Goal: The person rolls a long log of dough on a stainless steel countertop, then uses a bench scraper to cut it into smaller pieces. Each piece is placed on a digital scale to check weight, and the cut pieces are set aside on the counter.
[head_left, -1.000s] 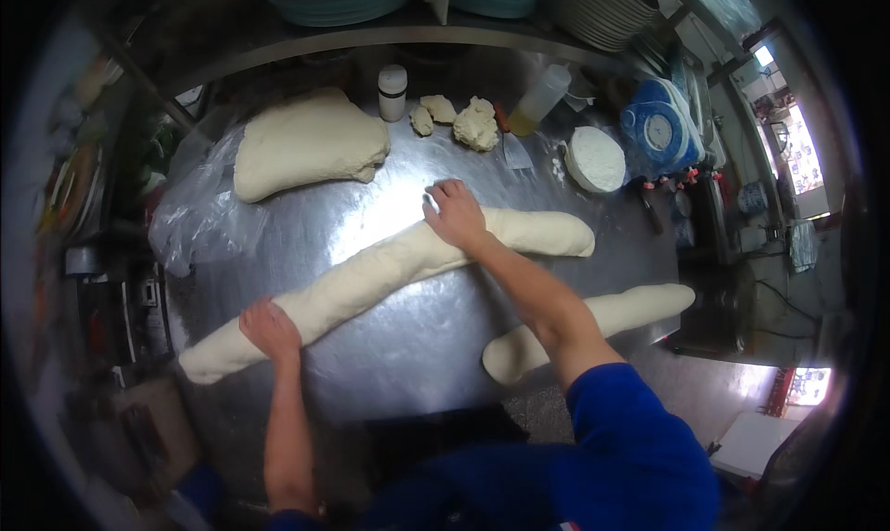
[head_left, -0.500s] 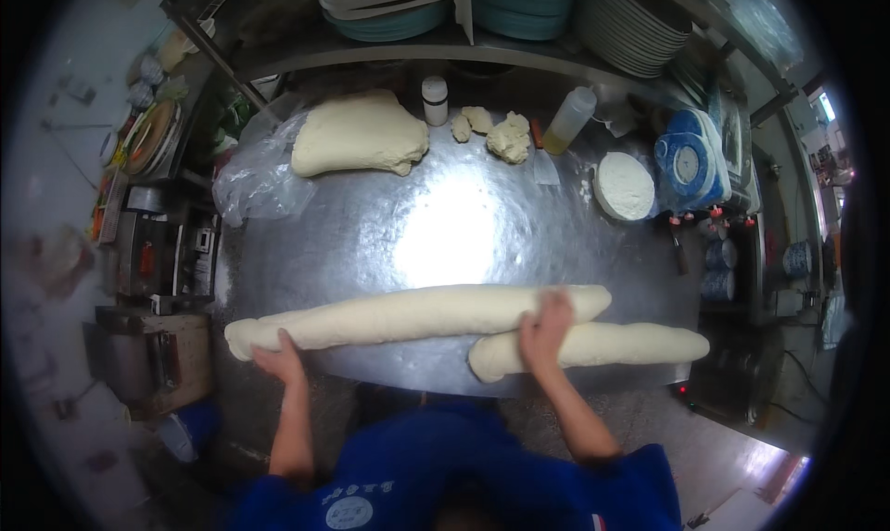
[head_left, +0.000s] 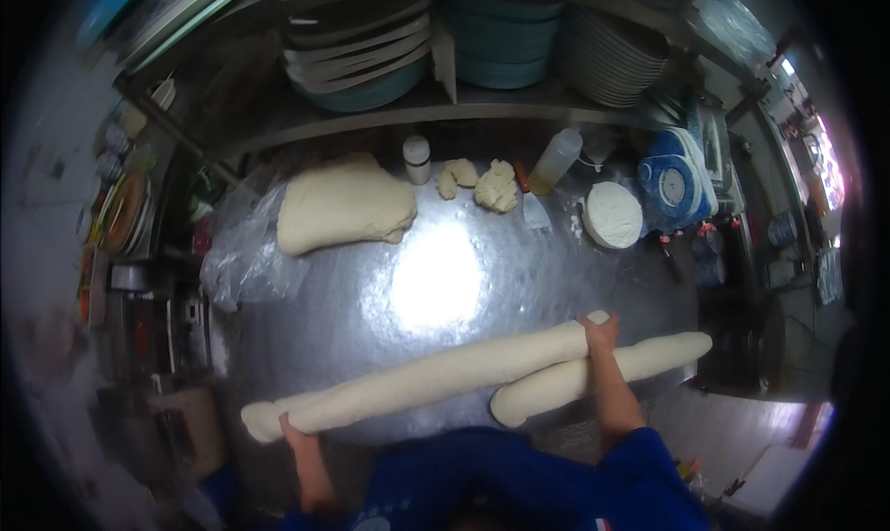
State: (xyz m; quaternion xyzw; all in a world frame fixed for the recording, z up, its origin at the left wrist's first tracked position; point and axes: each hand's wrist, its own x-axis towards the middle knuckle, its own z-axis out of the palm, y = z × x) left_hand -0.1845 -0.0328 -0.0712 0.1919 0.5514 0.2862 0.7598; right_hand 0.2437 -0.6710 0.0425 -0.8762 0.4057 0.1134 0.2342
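A long, pale dough roll (head_left: 445, 371) slants across the near part of the metal table, its right end farther from me. My left hand (head_left: 298, 433) grips it close to its left end, the fingers partly hidden beneath the dough. Around the roll's right end, my right hand (head_left: 601, 332) is wrapped with the thumb and fingers on either side. A second, shorter dough roll (head_left: 654, 356) lies along the near right edge and passes under my right wrist. Both rolls lie close together near that wrist.
Along the back of the metal table (head_left: 352, 299) are a large dough slab (head_left: 343, 206), plastic sheeting (head_left: 243, 262), a shaker (head_left: 417, 162), dough scraps (head_left: 497, 188), a scraper (head_left: 535, 212), an oil bottle (head_left: 556, 163), a flour bowl (head_left: 613, 216) and a blue scale (head_left: 671, 186). Stacked plates (head_left: 357, 53) fill a shelf above.
My right hand has slid right, from the middle of the overlap to the long roll's right end. My left hand stays near the left end. The view has tilted upward.
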